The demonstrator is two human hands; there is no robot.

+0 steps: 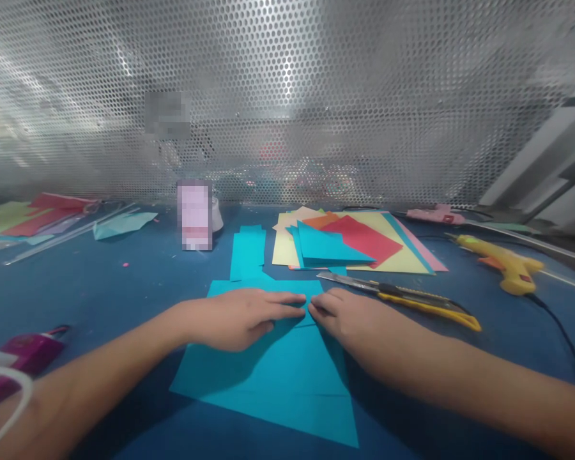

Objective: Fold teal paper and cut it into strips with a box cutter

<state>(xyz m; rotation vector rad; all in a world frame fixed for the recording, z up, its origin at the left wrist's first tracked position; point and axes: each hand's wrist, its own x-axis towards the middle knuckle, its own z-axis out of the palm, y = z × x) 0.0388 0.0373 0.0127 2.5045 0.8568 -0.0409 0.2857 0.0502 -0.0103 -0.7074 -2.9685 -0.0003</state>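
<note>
A large blue paper sheet (pixel 268 377) lies flat on the dark blue table, with thin crease or cut lines near its right side. My left hand (pixel 242 317) rests on its upper part, fingers stretched toward the right. Close to those fingertips, my right hand (pixel 342 319) has its fingers bent and pressed together at the sheet's upper right edge; whether they pinch the paper is hidden. Smaller blue paper pieces (pixel 248 252) lie just behind the sheet. A yellow and black cutter knife (pixel 412 295), its blade extended, lies beyond my right hand.
A stack of coloured paper (pixel 412 246) with folded blue paper (pixel 326 246) lies behind the knife. A yellow glue gun (pixel 503 259) is at the right, a pixelated phone-like object (pixel 195 214) at the back, a magenta object (pixel 33 354) at the left. A perforated metal panel (pixel 287 83) stands behind.
</note>
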